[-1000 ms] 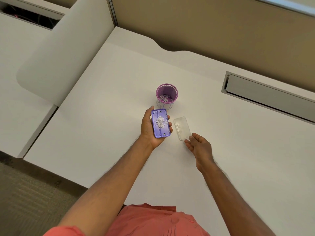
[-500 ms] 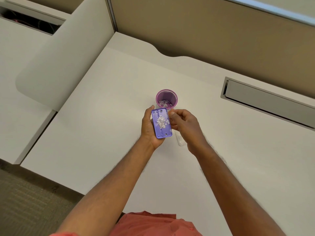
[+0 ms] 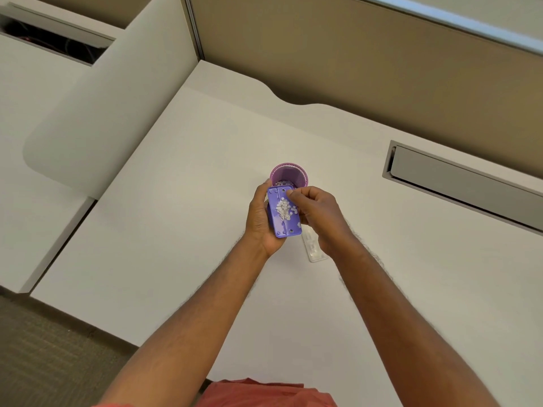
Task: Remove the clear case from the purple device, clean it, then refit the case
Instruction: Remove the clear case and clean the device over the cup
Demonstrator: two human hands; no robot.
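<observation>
My left hand (image 3: 260,221) holds the purple device (image 3: 284,212) flat above the white desk, its upper face covered with a small heap of white round bits. My right hand (image 3: 318,214) is at the device's right edge, with its fingertips pinched together over the bits near the top; whether they hold a bit is too small to tell. The clear case (image 3: 313,250) lies on the desk below my right hand and is partly hidden by my wrist. A purple cup (image 3: 289,174) with more white bits inside stands just beyond the device.
The white desk (image 3: 176,230) ends at a front edge on the lower left, with carpet below. A rounded white divider panel (image 3: 97,113) rises on the left. A grey cable slot (image 3: 458,177) is set into the desk at the right. A tan wall runs behind.
My right hand left the clear case on the desk and moved up to the device, with its fingertips now on the white bits. The device has stayed in my left hand, close to the cup.
</observation>
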